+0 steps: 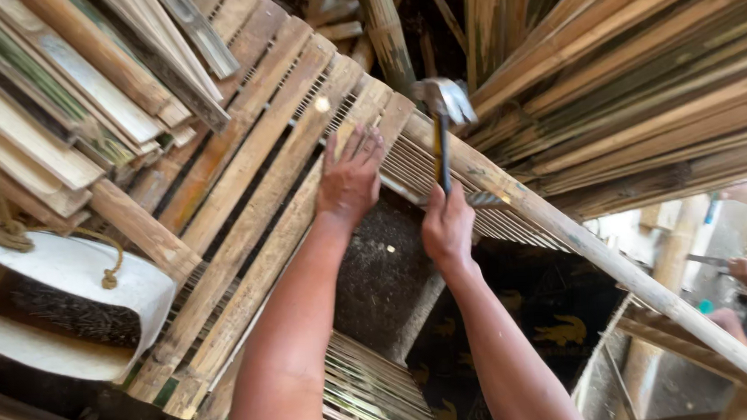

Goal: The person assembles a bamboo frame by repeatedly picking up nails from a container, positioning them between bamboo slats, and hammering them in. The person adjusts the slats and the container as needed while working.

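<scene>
Bamboo stacks behind; left hand [351, 181] spread flat on slat panel [254, 216], right hand [447, 227] fisted w/ hammer [443, 117].

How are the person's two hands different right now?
The left hand lies flat with fingers spread on the bamboo slat panel; the right hand is curled into a fist. The left hand holds nothing; the right hand grips a hammer raised above the panel. Both are bare.

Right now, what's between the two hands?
In the head view, thin bamboo slats and the end of a flat batten span the gap between the left hand, pressed flat, and the right hand gripping the hammer.
</scene>
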The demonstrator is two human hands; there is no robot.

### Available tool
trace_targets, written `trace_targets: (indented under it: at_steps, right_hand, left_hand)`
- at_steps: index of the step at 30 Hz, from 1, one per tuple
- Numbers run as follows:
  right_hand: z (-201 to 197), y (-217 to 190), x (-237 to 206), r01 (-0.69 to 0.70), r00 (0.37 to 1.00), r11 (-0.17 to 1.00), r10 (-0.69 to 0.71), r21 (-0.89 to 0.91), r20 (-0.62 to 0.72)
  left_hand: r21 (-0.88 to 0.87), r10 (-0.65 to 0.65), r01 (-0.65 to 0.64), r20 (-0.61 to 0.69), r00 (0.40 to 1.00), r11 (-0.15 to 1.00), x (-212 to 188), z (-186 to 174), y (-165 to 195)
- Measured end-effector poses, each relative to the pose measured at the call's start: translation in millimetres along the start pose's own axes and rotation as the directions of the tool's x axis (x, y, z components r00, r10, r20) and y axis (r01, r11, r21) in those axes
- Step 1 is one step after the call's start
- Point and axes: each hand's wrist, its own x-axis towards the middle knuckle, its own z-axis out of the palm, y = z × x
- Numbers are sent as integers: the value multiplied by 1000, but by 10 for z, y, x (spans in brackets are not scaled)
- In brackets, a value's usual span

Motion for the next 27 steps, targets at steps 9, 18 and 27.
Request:
trace_targets:
  at_steps: [9, 18, 27]
  right_hand:
    - [-130, -371, -926, -248, 968, 759, 221, 602, 119]
    - [-92, -716, -2857, -510, 852, 598, 253, 618, 458]
    - [459, -1407, -3425, -453, 844, 635, 80, 625, 530]
  left_hand:
    - [-152, -5, -7, -77, 997, 988, 10, -78, -20]
    - [-613, -403, -201, -697, 593, 764, -1900, -1184, -278]
    - [144, -469, 449, 162, 868, 882, -2648, -2086, -1828]
